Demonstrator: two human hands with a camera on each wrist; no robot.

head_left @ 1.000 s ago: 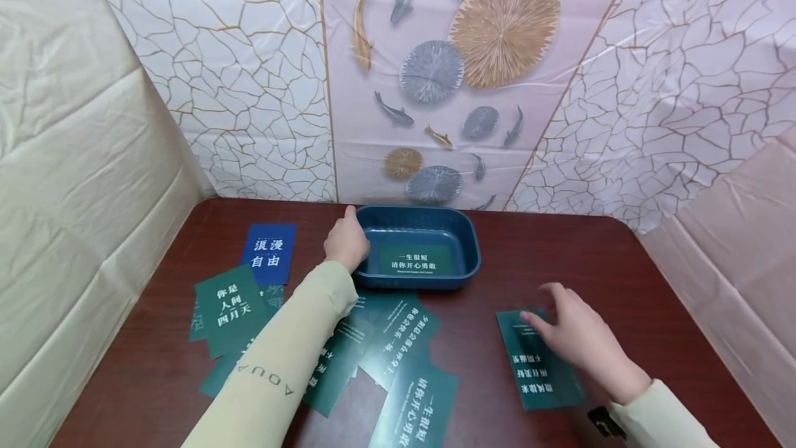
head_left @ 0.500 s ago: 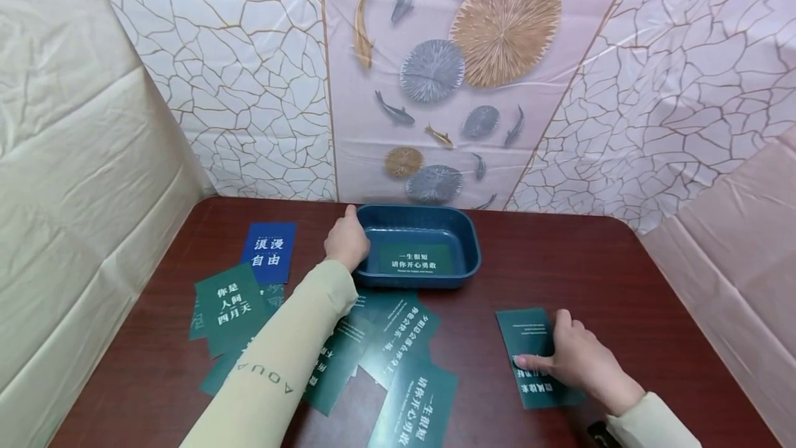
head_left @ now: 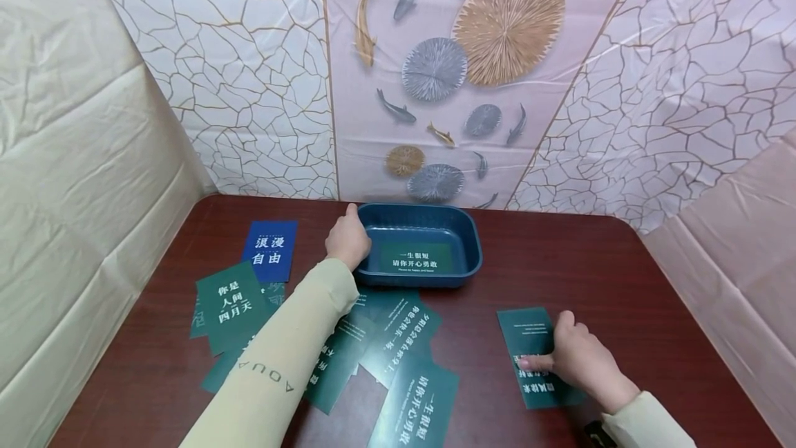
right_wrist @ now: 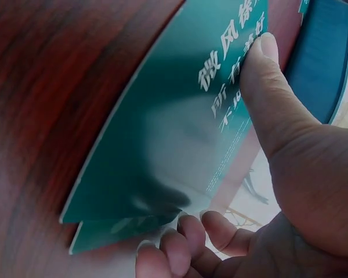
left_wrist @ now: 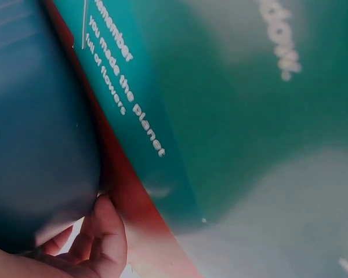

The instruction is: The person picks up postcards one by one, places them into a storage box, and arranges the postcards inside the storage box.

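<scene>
Two hands, head view: left hand (head_left: 347, 240) gripping blue tray (head_left: 423, 281); right hand (head_left: 581, 358), grip wide over green card (head_left: 528, 330) at four o'clock, pinch unclear. Left wrist: a tug could disturb overlapping cards (left_wrist: 238, 133) toward three. Right wrist: lower card (right_wrist: 95, 236), peeking out at seven, could lift too.

Place: a little cloth-sided nook, can't tell what room | Back: pink and white cloth (head_left: 394, 137) with printed fish (head_left: 365, 23) and round lily pads (head_left: 510, 25) | Sides: creased cream cloth (head_left: 81, 157) left, pale pink cloth (head_left: 740, 247) right | Middle: shiny red-brown surface (head_left: 528, 254), wood lines showing
</scene>
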